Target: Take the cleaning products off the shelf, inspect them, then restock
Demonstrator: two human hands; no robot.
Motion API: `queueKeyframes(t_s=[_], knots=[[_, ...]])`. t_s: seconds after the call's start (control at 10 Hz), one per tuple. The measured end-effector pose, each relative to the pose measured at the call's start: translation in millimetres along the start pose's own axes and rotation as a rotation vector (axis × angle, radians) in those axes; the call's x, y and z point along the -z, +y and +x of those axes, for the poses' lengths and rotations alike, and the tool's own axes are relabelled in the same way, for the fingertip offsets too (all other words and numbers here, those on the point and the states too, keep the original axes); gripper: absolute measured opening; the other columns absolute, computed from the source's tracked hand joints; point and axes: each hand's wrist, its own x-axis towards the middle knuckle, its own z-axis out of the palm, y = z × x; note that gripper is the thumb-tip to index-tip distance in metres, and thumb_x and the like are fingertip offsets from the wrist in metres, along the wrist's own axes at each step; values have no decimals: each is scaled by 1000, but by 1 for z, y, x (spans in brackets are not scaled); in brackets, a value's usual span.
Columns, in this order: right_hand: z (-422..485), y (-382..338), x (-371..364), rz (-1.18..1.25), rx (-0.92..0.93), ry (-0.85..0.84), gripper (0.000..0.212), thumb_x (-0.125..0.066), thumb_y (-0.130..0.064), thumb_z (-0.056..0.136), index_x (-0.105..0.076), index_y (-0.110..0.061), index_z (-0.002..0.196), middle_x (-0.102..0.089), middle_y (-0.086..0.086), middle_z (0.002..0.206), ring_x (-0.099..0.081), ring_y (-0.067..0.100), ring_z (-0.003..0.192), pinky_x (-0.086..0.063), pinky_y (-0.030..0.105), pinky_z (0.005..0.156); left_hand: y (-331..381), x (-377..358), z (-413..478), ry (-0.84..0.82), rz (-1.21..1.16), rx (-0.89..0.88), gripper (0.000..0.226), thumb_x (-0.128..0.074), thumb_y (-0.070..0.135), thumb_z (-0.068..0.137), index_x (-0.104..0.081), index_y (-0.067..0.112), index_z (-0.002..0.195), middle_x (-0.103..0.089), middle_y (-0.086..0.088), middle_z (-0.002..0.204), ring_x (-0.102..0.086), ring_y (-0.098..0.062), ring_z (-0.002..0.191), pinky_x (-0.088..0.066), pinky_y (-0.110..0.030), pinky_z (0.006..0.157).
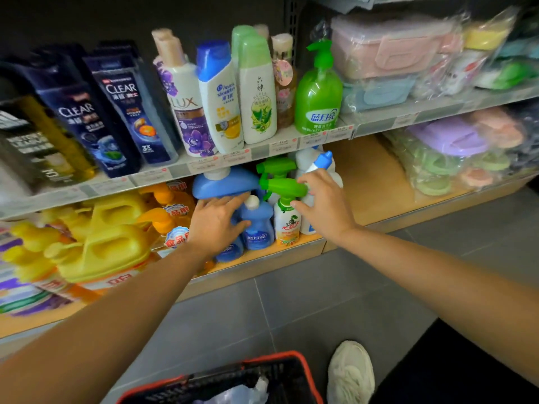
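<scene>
On the bottom shelf stands a white spray bottle with a green trigger head. My right hand curls its fingers over the back of that head, thumb underneath. A second green sprayer and a white bottle with a blue cap stand behind it. My left hand lies with straight fingers on a group of blue bottles; its fingertips touch the underside of a large blue bottle, and its thumb lies beside a small blue bottle. The bottle under its palm is mostly hidden.
Yellow jugs and orange pump bottles fill the shelf's left. Shampoos and a green soap pump stand on the shelf above. Wrapped plastic goods lie at the right. A red-rimmed basket and a shoe are on the grey floor.
</scene>
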Motion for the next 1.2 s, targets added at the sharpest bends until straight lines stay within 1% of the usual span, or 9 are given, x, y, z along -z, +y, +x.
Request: queueKeyframes(t_s=[0.1, 0.2, 0.6, 0.7, 0.8, 0.9, 1.0, 1.1, 1.2], knots=[[15, -10, 1, -125, 65, -176, 67, -78, -22, 86, -49, -12, 145, -53, 7, 139, -53, 30, 124, -46, 45, 100, 1, -4, 0, -19, -106, 95, 54, -72, 41, 90, -58, 26, 140, -72, -3, 120, -66, -31, 113, -46, -44, 94], [29, -11, -4, -218, 43, -274, 66, -74, -18, 89, -46, -14, 149, -50, 7, 140, -57, 34, 117, -46, 44, 98, 8, -10, 4, 6, -145, 196, 45, -65, 47, 94, -56, 30, 134, -74, 3, 117, -67, -28, 108, -41, -42, 94], [40, -1, -17, -205, 75, -181, 55, -73, -7, 88, -58, -17, 141, -56, 7, 125, -60, 30, 110, -44, 34, 92, 23, -15, 10, 96, -62, 353, 30, -59, 53, 93, -73, 31, 107, -75, 3, 90, -67, -22, 89, -42, -39, 82], [34, -2, -19, -192, 45, -202, 64, -75, -9, 87, -52, -18, 146, -52, 6, 133, -59, 28, 112, -43, 32, 95, 24, -12, 11, 59, -80, 360, 32, -59, 54, 93, -70, 31, 112, -75, 3, 96, -66, -22, 94, -41, -40, 87], [28, -7, -17, -212, 26, -256, 75, -77, -16, 85, -42, -18, 152, -44, 7, 143, -52, 28, 124, -43, 35, 98, 18, -1, 3, -6, -69, 270, 48, -64, 53, 90, -60, 32, 134, -73, 4, 116, -63, -23, 111, -36, -40, 98], [25, -13, -11, -225, -12, -353, 88, -79, -22, 84, -31, -19, 157, -32, 6, 157, -42, 27, 139, -41, 36, 106, 9, 23, -12, -53, -167, 192, 55, -72, 47, 88, -59, 28, 138, -71, 3, 126, -63, -23, 118, -44, -39, 100], [22, -22, 0, -213, -85, -446, 96, -81, -22, 82, -24, -19, 159, -17, 7, 167, -30, 26, 149, -35, 36, 115, -2, 56, -34, -85, -281, 160, 41, -75, 38, 89, -69, 27, 127, -73, 4, 123, -66, -17, 112, -54, -33, 91], [16, -35, 10, -188, -108, -466, 87, -81, -24, 82, -35, -17, 155, -16, 10, 167, -27, 27, 150, -31, 35, 115, -15, 89, -60, -122, -273, 176, 26, -73, 34, 91, -74, 28, 116, -76, 9, 104, -69, -10, 94, -54, -28, 78], [15, -62, 24, -154, -46, -416, 61, -79, -25, 84, -56, -15, 140, -40, 12, 154, -46, 29, 137, -38, 36, 108, -30, 127, -88, -158, -247, 201, 18, -74, 34, 90, -75, 32, 109, -75, 12, 95, -66, -4, 83, -55, -30, 72]])
